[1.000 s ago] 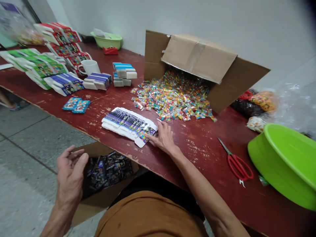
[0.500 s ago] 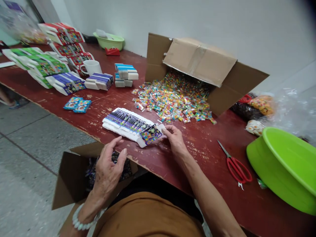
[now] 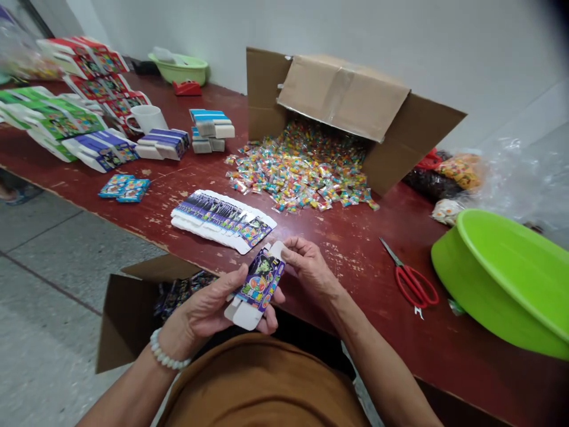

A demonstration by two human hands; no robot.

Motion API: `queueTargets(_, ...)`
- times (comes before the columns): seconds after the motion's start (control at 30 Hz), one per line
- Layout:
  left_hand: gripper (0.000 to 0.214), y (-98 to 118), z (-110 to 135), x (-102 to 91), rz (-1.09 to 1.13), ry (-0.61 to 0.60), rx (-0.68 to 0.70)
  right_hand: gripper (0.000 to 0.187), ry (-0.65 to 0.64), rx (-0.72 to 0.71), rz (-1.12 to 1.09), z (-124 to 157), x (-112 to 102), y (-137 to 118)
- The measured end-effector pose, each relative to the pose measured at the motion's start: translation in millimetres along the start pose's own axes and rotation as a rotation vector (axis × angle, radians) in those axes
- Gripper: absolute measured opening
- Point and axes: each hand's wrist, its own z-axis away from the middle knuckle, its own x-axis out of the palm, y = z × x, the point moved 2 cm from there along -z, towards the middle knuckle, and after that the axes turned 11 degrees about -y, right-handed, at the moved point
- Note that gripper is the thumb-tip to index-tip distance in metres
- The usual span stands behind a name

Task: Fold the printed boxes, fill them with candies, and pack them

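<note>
Flat carton [image 3: 259,283] in both hands, just off the tabletop [image 3: 355,261] edge

Left hand [image 3: 213,308] cups the lower end from about 7 o'clock, right hand [image 3: 311,267] pinches the top flap at 1 o'clock — both closed on it. The stack [image 3: 222,219] of flats sits at 11 o'clock, candy [image 3: 302,169] beyond it at 12. To pop it open clean I'd squeeze along the creases, not the printed face — thumbs off the flaps.

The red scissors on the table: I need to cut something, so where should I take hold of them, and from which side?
Grip the red scissors by their looped handles, which lie at the near end toward the table edge. Come from the near side, probably with the right hand; the blades point away toward the cardboard box.
</note>
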Motion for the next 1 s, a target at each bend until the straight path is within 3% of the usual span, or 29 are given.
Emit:
queueTargets(0.1, 0.062, -3.3, 1.3, 7.6, -0.013, -0.016, -0.076, 0.033, -0.045, 0.03, -0.065, 2.1, -1.1, -3.5)
queueTargets(0.2, 0.054, -2.3, 2.6, 9.0, -0.08, 0.08, -0.079, 0.036, -0.048, 0.069, -0.101, 1.5, -13.2, -9.8)
queueTargets(0.37, 0.041, 0.8, 12.6, -11.7, -0.35, 0.468, 0.061, 0.042, 0.203, 0.018, 0.128, 2.8, -58.8, -20.0)
queueTargets(0.47, 0.045, -3.4, 15.1, -15.2, -0.431, 0.546, 0.083, 0.035, 0.299, -0.039, 0.366, 6.7, -61.1, -23.6)
queueTargets(0.53, 0.046, -8.0, 12.6, -9.3, -0.486, 0.536, 0.075, 0.034, 0.307, -0.114, 0.638, 8.6, -43.5, -25.4)
queueTargets(0.6, 0.046, -12.1, 9.0, 0.2, -0.517, 0.49, 0.06, 0.033, 0.169, -0.124, 0.765, 8.0, -17.1, -22.8)
queueTargets(0.7, 0.049, -16.5, 6.5, 13.4, -0.419, 0.296, -0.032, 0.025, -0.069, -0.02, 0.533, 6.3, 14.9, -16.9)
queueTargets(0.8, 0.057, -21.1, 8.0, 21.4, -0.277, 0.063, -0.142, 0.02, -0.149, -0.023, 0.431, 9.8, 28.5, -23.0)
queueTargets(0.87, 0.049, -25.5, 8.2, 24.1, -0.305, 0.058, -0.113, 0.015, -0.216, -0.058, 0.47, 17.1, 32.5, -31.6)
queueTargets(1.0, 0.031, -37.5, 4.0, 38.3, -0.528, 0.171, -0.03, 0.015, -0.267, -0.039, 0.449, 43.5, 30.9, -41.0)
